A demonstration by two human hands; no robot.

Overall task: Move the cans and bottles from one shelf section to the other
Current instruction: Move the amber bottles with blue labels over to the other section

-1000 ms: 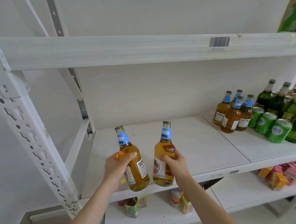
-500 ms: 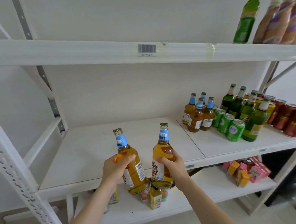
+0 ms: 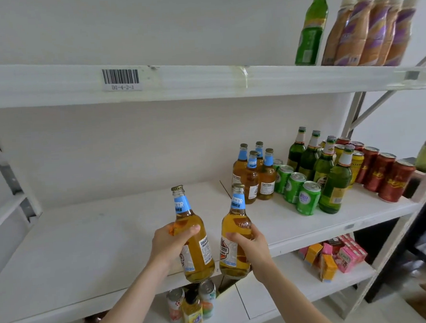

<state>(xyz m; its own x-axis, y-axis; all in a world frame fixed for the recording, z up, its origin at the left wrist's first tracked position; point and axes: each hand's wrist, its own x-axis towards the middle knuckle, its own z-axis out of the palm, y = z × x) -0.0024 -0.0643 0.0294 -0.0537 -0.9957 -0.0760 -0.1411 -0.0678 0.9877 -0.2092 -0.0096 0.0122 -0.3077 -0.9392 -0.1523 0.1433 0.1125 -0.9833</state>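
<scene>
The left hand (image 3: 171, 243) is wrapped around the belly of one amber beer bottle (image 3: 191, 240), and the right hand (image 3: 249, 244) grips a second amber beer bottle (image 3: 235, 235) the same way; both bottles stand roughly upright, side by side and slightly apart, held in front of the middle shelf (image 3: 87, 244), whose left section is bare. On the shelf's right section stand four more amber bottles (image 3: 254, 173), green cans (image 3: 296, 188), green bottles (image 3: 324, 164) and red cans (image 3: 387, 175)

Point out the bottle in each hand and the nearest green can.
Left-hand bottle (image 3: 196, 249), head view, amber body.
Right-hand bottle (image 3: 234, 257), head view, front label.
Nearest green can (image 3: 306, 200), head view, side wall.
</scene>
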